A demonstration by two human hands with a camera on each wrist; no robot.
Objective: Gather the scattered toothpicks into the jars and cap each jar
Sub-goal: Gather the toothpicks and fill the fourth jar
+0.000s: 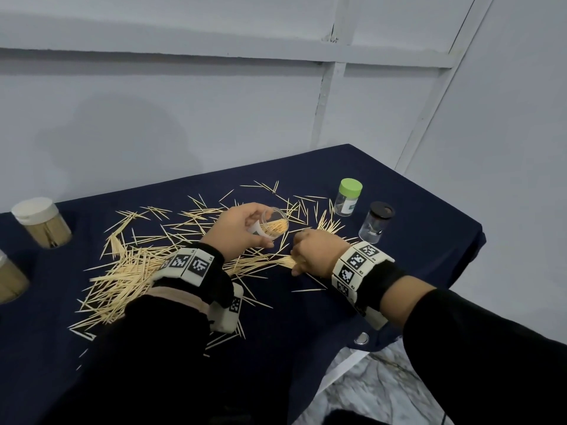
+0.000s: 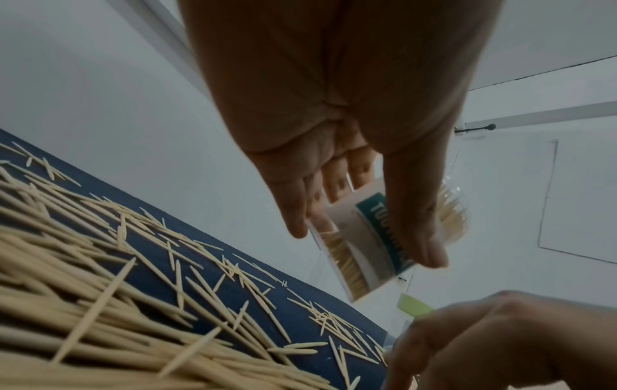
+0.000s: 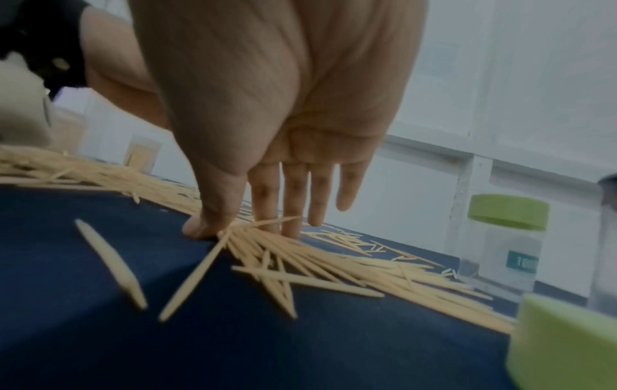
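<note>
- Wooden toothpicks lie strewn across the navy tabletop, thickest near the front left, with a thinner fan toward the back.
- Some are already inside the open jar, which the left hand grips, tilted with its mouth toward the other hand.
- That tilt looks like the chief risk: tipped any further, the sticks inside could slide back out.
- The right hand has its fingers straight and its thumb pressed down on a small bundle of sticks; it pins them, it does not lift them yet.
- Pinched off-centre, the bundle would likely splay and shed sticks short of the mouth.
- A loose green cap lies close to the right wrist; a careless sweep could knock it away.
- The green-capped jar and the black-capped jar stand nearby to the right, within reach of an elbow.
- Two filled jars sit at the far left edge.
</note>
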